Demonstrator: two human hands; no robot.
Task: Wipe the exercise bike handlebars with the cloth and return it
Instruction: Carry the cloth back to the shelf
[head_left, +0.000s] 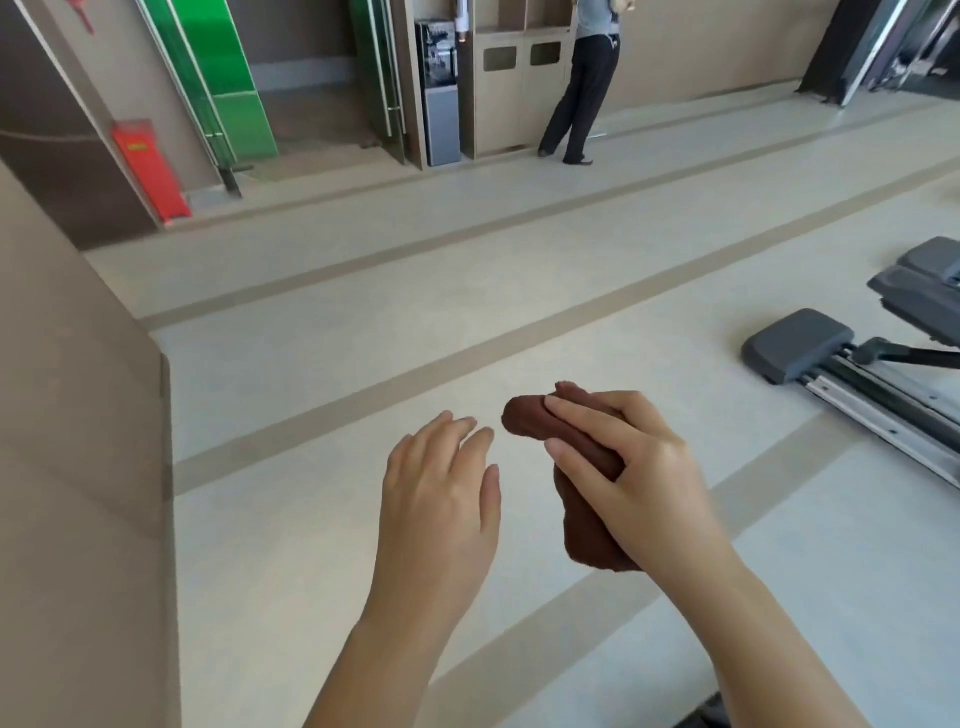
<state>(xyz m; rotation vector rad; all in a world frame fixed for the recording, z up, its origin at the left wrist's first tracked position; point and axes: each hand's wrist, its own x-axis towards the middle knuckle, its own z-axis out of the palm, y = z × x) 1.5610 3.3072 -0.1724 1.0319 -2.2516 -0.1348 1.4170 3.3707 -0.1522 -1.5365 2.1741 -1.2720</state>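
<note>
My right hand (628, 467) is closed around a bunched dark brown cloth (530, 415), whose rolled end sticks out to the left past my fingertips while the rest hangs below my palm. My left hand (441, 488) floats just left of the cloth with its fingers apart and nothing in it, close to the cloth's end but not touching it. Both hands are held over the pale floor. No exercise bike handlebars are in view.
Grey gym equipment (795, 345) with a padded end and a metal rail lies on the floor at the right. A brown wall panel (78, 441) fills the left. Far back, a person (582, 88) stands by cabinets and a water dispenser (439, 88).
</note>
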